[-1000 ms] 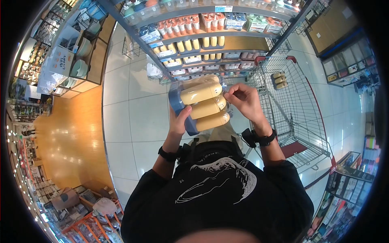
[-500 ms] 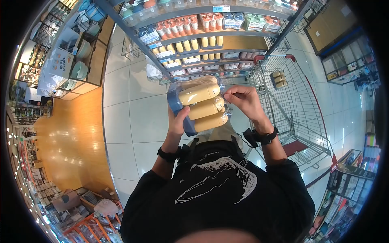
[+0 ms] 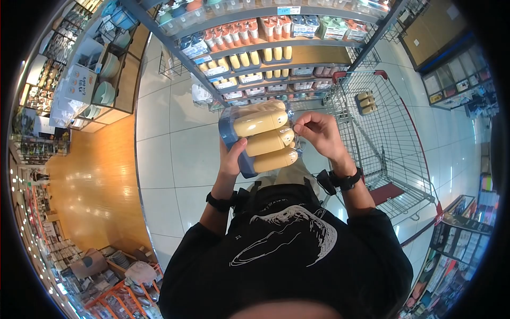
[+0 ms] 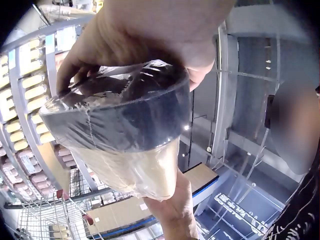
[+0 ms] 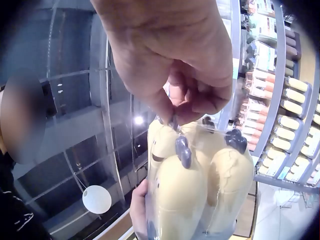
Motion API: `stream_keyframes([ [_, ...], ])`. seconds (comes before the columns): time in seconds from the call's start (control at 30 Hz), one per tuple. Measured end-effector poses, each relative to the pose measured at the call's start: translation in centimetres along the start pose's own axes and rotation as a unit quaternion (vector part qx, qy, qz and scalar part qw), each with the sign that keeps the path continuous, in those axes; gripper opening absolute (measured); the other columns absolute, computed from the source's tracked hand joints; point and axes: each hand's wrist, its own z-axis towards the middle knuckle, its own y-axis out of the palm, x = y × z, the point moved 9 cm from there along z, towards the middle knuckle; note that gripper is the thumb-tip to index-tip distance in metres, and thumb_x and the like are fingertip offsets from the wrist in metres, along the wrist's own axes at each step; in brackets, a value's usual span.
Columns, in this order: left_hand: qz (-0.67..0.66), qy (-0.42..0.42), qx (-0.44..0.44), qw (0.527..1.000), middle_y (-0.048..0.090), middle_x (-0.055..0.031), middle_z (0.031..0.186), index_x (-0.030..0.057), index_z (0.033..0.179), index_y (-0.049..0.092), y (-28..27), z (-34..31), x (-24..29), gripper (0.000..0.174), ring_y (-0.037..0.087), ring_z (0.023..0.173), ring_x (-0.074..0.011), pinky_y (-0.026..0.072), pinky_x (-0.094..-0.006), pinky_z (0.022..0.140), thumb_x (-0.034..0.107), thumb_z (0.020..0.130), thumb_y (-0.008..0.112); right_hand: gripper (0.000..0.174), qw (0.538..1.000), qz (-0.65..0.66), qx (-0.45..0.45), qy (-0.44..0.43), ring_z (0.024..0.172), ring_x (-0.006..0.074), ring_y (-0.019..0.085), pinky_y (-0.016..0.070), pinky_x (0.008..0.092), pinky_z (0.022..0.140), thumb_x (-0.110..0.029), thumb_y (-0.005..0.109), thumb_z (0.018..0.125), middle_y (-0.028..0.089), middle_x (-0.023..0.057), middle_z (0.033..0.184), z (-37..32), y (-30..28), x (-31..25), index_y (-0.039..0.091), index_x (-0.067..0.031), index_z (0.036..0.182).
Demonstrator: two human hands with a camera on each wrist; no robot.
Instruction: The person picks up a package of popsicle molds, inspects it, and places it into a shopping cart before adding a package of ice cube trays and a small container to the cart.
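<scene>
Held in front of the body is a film-wrapped set of yellow rounded containers [image 3: 264, 142] with small printed faces, seated in a dark blue base [image 3: 230, 133]. My left hand [image 3: 231, 158] grips this base, thumb across its near side and the other fingers underneath, as the left wrist view shows. At the containers' face ends, my right hand [image 3: 320, 135] has thumb and forefinger pinched together on the clear plastic film [image 5: 200, 127]. Small dark blue knobs [image 5: 184, 151] stick out of the container tops in the right wrist view, right below those fingertips.
A wire shopping cart [image 3: 380, 141] stands at the right, with a similar yellow set [image 3: 366, 102] in it. Ahead, a shelf rack [image 3: 313, 56] bears orange, yellow, blue and green packaged goods. Display shelving with bowls [image 3: 106, 91] lines the left, beside wooden flooring [image 3: 98, 175].
The wrapped set and my left hand have shifted slightly left. My right hand keeps its pinch at the container tops with hardly any movement.
</scene>
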Motion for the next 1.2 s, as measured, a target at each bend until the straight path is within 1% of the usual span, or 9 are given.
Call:
stream_keyframes([
  [0.23, 0.019, 0.01, 0.018, 1.0, 0.055, -0.0102, 0.125, -0.0001, 0.136, 0.041, 0.1, -0.3, -0.2, 0.053, 0.054, 0.115, -0.0189, 0.0427, -0.0324, 0.097, 0.008, 0.086, 0.059, 0.004, 0.999, -0.026, 0.009, -0.023, 0.081, 0.0053, 0.058, 0.0493, 0.0212, 0.071, 0.0, 0.066, 0.09, 0.067, 0.003, 0.088, -0.6, -0.5, 0.1, 0.067, 0.0043, 0.089],
  [0.33, 0.017, 0.024, 0.01, 1.0, 0.055, -0.0101, 0.125, 0.0001, 0.135, 0.042, 0.3, -0.2, -0.2, 0.052, 0.054, 0.115, -0.0188, 0.0425, -0.0323, 0.097, 0.009, 0.087, 0.06, 0.013, 1.0, -0.02, 0.019, 0.002, 0.08, 0.0071, 0.06, 0.0502, 0.0229, 0.071, -0.003, 0.072, 0.086, 0.066, 0.0034, 0.086, -0.7, -0.2, 0.2, 0.064, 0.0045, 0.094],
  [0.4, 0.026, 0.017, 0.041, 0.999, 0.054, -0.0099, 0.126, 0.0005, 0.136, 0.041, -0.1, 0.0, -0.7, 0.052, 0.053, 0.115, -0.0188, 0.0421, -0.0329, 0.098, 0.01, 0.088, 0.06, 0.034, 0.99, -0.126, 0.037, -0.047, 0.076, 0.0111, 0.061, 0.0514, 0.0262, 0.069, -0.01, 0.081, 0.077, 0.064, 0.0055, 0.082, -0.9, 0.6, -1.4, 0.059, 0.0038, 0.098],
  [0.43, 0.026, 0.016, 0.041, 0.999, 0.054, -0.0099, 0.126, 0.0005, 0.136, 0.041, -0.1, 0.0, -0.9, 0.052, 0.053, 0.115, -0.0188, 0.0421, -0.0329, 0.098, 0.01, 0.088, 0.06, 0.034, 0.99, -0.125, 0.037, -0.046, 0.076, 0.0111, 0.061, 0.0514, 0.0262, 0.069, -0.01, 0.081, 0.077, 0.064, 0.0055, 0.082, -0.8, 1.0, -1.7, 0.059, 0.0038, 0.098],
  [0.5, 0.029, 0.006, 0.059, 0.998, 0.053, -0.0096, 0.126, 0.0006, 0.136, 0.04, -0.3, 0.2, -1.3, 0.052, 0.052, 0.116, -0.0186, 0.0412, -0.0332, 0.099, 0.01, 0.089, 0.06, 0.05, 0.963, -0.25, 0.077, -0.059, 0.071, 0.0156, 0.061, 0.0515, 0.0294, 0.066, -0.017, 0.088, 0.067, 0.062, 0.0083, 0.078, -0.9, 1.1, -2.6, 0.055, 0.0018, 0.098],
  [0.8, 0.039, 0.015, 0.03, 0.999, 0.052, -0.0105, 0.128, 0.0005, 0.138, 0.036, 0.4, 0.3, -1.1, 0.053, 0.051, 0.117, -0.0187, 0.0398, -0.0337, 0.1, 0.01, 0.09, 0.058, 0.049, 0.948, -0.293, 0.108, -0.062, 0.065, 0.018, 0.059, 0.0505, 0.0314, 0.062, -0.022, 0.088, 0.065, 0.061, 0.0101, 0.075, -0.9, 1.0, -2.7, 0.054, 0.0012, 0.09],
  [0.93, 0.033, 0.008, 0.045, 0.998, 0.051, -0.0107, 0.128, 0.0003, 0.137, 0.037, 0.0, 0.2, -0.9, 0.053, 0.05, 0.118, -0.0189, 0.0394, -0.0339, 0.101, 0.01, 0.09, 0.058, 0.049, 0.947, -0.294, 0.104, -0.079, 0.067, 0.019, 0.059, 0.0505, 0.032, 0.062, -0.022, 0.088, 0.065, 0.06, 0.0106, 0.078, -0.9, 1.2, -2.7, 0.055, 0.0016, 0.092],
  [1.0, 0.046, 0.021, 0.04, 0.998, 0.051, -0.0108, 0.128, 0.0005, 0.137, 0.037, -0.2, 0.2, -0.6, 0.053, 0.049, 0.119, -0.0191, 0.0394, -0.034, 0.101, 0.011, 0.089, 0.059, 0.051, 0.931, -0.329, 0.063, -0.143, 0.07, 0.0214, 0.06, 0.0507, 0.0333, 0.064, -0.023, 0.088, 0.065, 0.059, 0.0115, 0.082, -0.9, 2.1, -4.2, 0.055, 0.0025, 0.095],
  [1.2, 0.043, 0.025, 0.042, 0.998, 0.052, -0.0104, 0.127, 0.001, 0.137, 0.038, -0.2, 0.1, -0.6, 0.053, 0.05, 0.118, -0.0194, 0.039, -0.034, 0.101, 0.013, 0.089, 0.059, 0.053, 0.923, -0.35, 0.044, -0.152, 0.073, 0.0253, 0.061, 0.0513, 0.0355, 0.066, -0.026, 0.088, 0.065, 0.059, 0.013, 0.084, -0.8, 2.2, -4.5, 0.056, 0.0028, 0.097],
])
